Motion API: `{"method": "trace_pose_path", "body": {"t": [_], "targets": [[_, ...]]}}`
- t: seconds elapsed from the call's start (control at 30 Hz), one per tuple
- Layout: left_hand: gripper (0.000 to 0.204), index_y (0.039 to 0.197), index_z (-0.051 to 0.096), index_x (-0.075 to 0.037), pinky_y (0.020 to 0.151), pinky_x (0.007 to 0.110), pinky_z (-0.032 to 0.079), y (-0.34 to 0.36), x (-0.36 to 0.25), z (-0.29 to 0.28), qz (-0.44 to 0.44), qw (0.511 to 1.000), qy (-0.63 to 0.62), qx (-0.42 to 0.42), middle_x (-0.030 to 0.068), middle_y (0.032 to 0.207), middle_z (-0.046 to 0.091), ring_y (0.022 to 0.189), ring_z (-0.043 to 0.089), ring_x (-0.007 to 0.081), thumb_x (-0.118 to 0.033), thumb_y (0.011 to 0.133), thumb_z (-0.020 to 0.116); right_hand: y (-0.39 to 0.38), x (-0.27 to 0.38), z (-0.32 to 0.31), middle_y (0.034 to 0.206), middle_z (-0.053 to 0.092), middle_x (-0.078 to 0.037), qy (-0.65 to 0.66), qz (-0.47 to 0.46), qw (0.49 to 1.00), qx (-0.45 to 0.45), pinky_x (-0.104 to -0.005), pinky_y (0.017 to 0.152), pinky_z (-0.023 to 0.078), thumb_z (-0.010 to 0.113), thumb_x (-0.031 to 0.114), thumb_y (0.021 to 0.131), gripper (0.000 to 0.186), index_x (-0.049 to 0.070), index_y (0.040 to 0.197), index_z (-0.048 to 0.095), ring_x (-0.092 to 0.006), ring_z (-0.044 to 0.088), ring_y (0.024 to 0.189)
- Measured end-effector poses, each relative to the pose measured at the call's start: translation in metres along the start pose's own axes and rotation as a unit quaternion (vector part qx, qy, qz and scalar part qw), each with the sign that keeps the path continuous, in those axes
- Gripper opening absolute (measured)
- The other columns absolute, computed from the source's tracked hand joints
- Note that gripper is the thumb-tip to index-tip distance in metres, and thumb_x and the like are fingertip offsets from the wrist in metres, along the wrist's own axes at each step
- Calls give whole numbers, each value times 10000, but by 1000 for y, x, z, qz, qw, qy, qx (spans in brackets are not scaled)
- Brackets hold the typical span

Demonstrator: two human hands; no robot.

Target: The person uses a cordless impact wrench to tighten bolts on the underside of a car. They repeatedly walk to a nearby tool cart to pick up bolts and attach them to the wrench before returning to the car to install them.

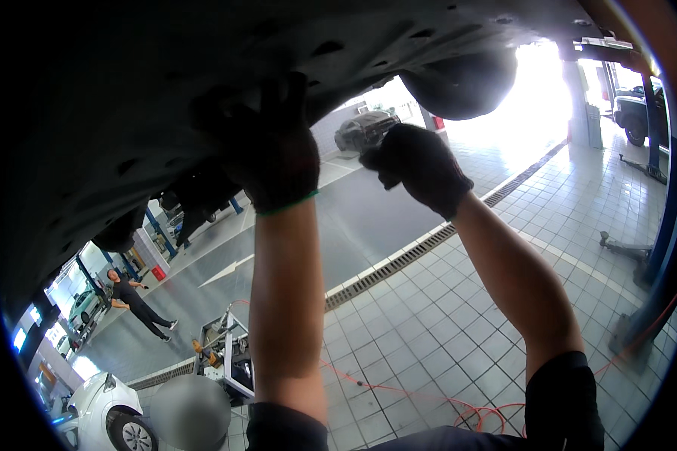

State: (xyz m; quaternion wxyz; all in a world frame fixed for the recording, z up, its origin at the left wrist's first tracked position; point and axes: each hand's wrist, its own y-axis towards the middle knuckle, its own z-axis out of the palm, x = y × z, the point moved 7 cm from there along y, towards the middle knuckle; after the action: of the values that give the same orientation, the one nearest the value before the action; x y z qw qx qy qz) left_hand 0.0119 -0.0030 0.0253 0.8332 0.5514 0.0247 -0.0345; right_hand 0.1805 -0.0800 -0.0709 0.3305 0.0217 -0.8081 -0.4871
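Note:
Overhead spreads the dark underside (pixel 399 45) of a raised vehicle, with holes and ribs in its panel. My left hand (pixel 274 150), in a dark knit glove with a green cuff edge, reaches up against this panel. Its fingers look stretched out and apart, though deep shadow hides part of them. To the right and lower, my right hand (pixel 417 165), also in a dark glove, hangs in the air apart from the panel. Its fingers are curled together; whatever they hold, if anything, is too dark to make out.
A tool cart (pixel 229 353) stands below left, near a white car (pixel 105 406). A person (pixel 135 304) is further off at left. A blue lift post (pixel 658 248) rises at right. An orange hose (pixel 466 410) lies on the tiled floor, which a drain grate (pixel 399 263) crosses.

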Motion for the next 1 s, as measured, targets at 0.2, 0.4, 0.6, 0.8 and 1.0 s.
{"method": "trace_pose_path", "body": {"t": [0.2,0.4,0.6,0.8,1.0], "targets": [[525,1440,547,-147,1106,673,439,-52,-13,-89,-24,996,79,-47,110,1611,399,1311,554,412,-483,1038,550,-87,-130,74,750,701,-56,8,-71,992,99,-311,681,570,732,242,967,226,43,874,680,-159,695,687],[786,1608,304,-24,1175,437,442,-317,-18,-263,-273,852,442,-59,185,1643,363,1439,484,315,-260,989,727,-361,-321,135,744,648,-80,238,422,866,120,-335,637,547,690,212,982,241,17,852,637,-176,647,638],[709,1502,506,-46,1168,423,428,-786,-232,-439,-702,289,640,-114,212,1547,505,1437,489,343,-443,944,689,-645,-413,166,759,653,-91,47,630,721,285,-369,567,548,718,231,967,242,-3,975,659,-198,637,605],[697,1411,645,-135,1166,458,407,-1099,-557,-282,-936,-54,205,-282,173,1516,561,1439,484,361,-634,925,604,-695,-347,270,791,681,-94,-88,627,586,506,-363,540,544,765,273,934,342,-22,1093,696,-187,637,603],[742,1449,589,-85,1153,447,421,-1048,-610,-366,-839,88,384,-375,203,1502,561,1407,509,370,-610,925,618,-610,-406,491,830,689,-84,-70,598,623,500,-327,563,544,751,256,947,346,-23,1141,682,-157,635,644]]}}
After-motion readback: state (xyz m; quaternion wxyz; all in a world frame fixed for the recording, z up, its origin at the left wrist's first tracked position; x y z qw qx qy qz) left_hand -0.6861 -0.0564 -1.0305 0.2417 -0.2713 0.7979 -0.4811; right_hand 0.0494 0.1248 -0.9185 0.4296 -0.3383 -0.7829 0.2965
